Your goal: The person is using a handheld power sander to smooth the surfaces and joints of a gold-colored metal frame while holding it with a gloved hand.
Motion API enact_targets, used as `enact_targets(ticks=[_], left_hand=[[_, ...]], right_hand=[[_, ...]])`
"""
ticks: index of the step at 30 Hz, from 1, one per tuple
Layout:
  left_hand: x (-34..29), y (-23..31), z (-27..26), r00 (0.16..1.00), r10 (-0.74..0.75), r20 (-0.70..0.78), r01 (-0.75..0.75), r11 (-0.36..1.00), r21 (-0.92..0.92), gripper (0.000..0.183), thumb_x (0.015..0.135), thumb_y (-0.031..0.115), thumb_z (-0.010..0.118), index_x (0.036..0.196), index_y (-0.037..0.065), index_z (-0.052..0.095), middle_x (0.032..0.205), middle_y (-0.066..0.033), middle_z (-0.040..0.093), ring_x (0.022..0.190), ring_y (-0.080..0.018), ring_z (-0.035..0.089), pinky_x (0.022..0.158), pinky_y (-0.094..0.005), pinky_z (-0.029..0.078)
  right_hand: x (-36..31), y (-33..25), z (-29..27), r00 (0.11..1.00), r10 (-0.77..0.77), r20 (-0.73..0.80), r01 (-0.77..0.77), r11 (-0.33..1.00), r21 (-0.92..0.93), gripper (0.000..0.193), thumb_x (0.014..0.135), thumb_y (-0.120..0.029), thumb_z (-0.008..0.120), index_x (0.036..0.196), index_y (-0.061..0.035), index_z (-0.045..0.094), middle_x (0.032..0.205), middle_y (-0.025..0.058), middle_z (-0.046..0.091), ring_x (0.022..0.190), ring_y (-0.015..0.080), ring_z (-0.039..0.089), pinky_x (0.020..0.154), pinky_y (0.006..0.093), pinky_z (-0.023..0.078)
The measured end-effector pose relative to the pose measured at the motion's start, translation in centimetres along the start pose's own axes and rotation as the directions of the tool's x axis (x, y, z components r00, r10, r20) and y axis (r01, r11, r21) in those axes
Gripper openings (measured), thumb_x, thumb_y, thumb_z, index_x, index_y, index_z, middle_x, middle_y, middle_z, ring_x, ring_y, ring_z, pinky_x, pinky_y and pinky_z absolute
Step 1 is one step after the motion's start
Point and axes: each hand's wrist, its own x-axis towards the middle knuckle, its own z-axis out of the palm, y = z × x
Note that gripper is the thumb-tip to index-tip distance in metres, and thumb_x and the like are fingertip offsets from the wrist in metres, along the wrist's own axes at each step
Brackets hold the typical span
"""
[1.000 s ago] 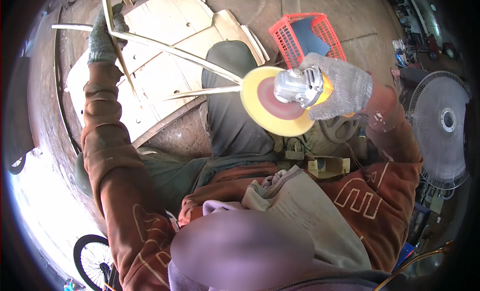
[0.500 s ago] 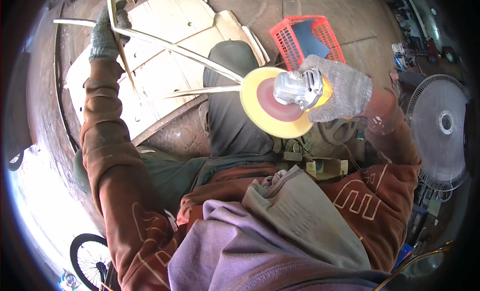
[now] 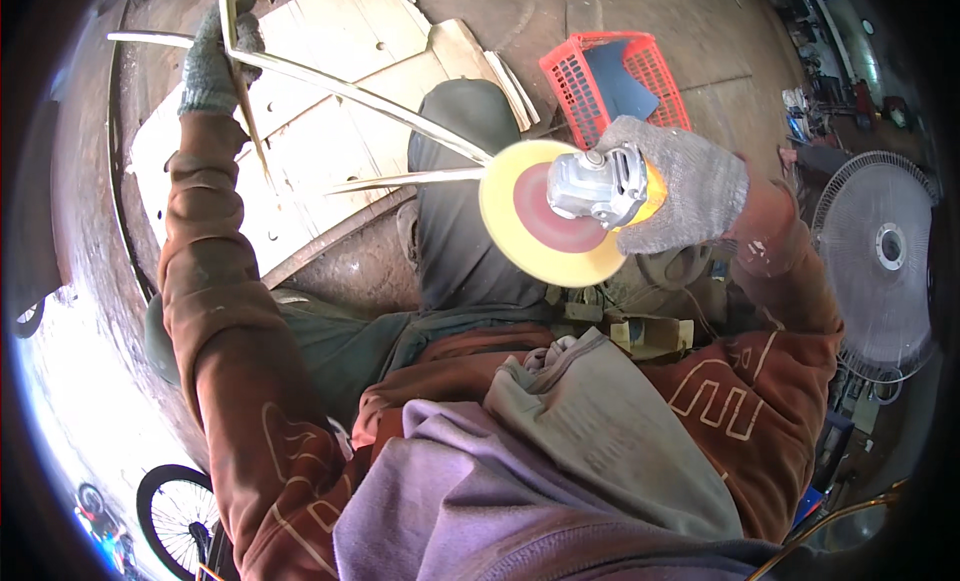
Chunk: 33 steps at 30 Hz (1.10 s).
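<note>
My left hand [image 3: 211,69], in a grey knit glove, is closed around a frame of thin metal bars [image 3: 365,101] at the upper left. One long bar slants from it toward the middle, over my knee. My right hand [image 3: 697,186], also gloved, grips an angle grinder [image 3: 590,184] with a silver head and yellow body. Its large yellow disc [image 3: 516,226] has a reddish centre and looks smooth, as if spinning. The bar's end meets the disc's upper left edge in this view; whether they touch I cannot tell. A second pale bar [image 3: 405,180] runs just below.
Flat cardboard [image 3: 310,151] lies on the floor beneath the bars. A red plastic basket [image 3: 657,76] with a dark blue sheet inside stands beyond the grinder. At the right is a round fan [image 3: 870,261]. A bicycle wheel [image 3: 180,516] shows at lower left.
The grinder and its disc have shifted slightly downward in my right hand. The left hand and the bars have barely moved. A small colourful vehicle-like shape now shows at the lower left rim.
</note>
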Motion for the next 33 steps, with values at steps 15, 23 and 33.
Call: enact_targets(ticks=[15,23,33], left_hand=[[0.3,-0.1,-0.8,0.999,-0.021,0.049,0.023,0.999,-0.038,0.048,0.103,0.034,0.062,0.131,-0.005,0.063,0.073,0.0045,0.055,0.058,-0.009,0.053,0.05,-0.0216,0.044],[1.2,-0.8,-4.5,0.989,-0.033,0.144,0.042,0.997,-0.059,0.054,0.103,0.037,0.061,0.139,-0.004,0.058,0.089,-0.0016,0.068,0.068,-0.0114,0.061,0.058,-0.0215,0.05],[1.1,1.1,-4.1,0.88,-0.175,0.442,0.181,0.983,0.028,0.075,0.095,0.049,0.072,0.147,0.001,0.048,0.105,-0.0017,0.063,0.084,-0.0097,0.062,0.063,-0.0196,0.05]], right_hand=[[0.6,-0.7,-0.2,0.998,-0.047,0.046,0.055,0.982,-0.183,0.069,0.064,-0.027,0.094,0.12,-0.0072,0.059,0.106,0.0118,0.069,0.1,0.0263,0.07,0.086,0.0386,0.055],[-2.2,0.0,-0.8,0.994,0.097,0.045,-0.091,0.989,-0.12,0.071,0.067,-0.02,0.094,0.127,-0.0049,0.058,0.114,0.0088,0.065,0.103,0.0205,0.066,0.09,0.0368,0.053],[-6.6,1.6,-0.8,0.966,0.207,-0.152,-0.155,0.943,0.296,0.074,0.068,-0.013,0.091,0.131,-0.0039,0.055,0.122,0.0095,0.062,0.114,0.0188,0.061,0.1,0.0366,0.049]])
